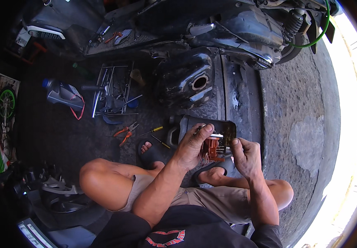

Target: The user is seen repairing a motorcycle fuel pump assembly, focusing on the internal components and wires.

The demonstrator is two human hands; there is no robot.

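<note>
In front of my lap, my left hand grips an orange-brown plastic part with a white top and thin wires, which looks like a fuel pump. Close on its right, my right hand is closed, thumb against fingers; a shiny piece shows beside the fingertips, but what they pinch is partly hidden. Under the hands lies a cut-open black plastic canister, its inside stained brown. Beyond it sits a black metal fuel tank with a round opening.
Left of the canister lie orange-handled pliers and two yellow-handled screwdrivers. Farther left are a rack of tools and a grey bottle. A scooter stands along the far side; a wheel lies near left.
</note>
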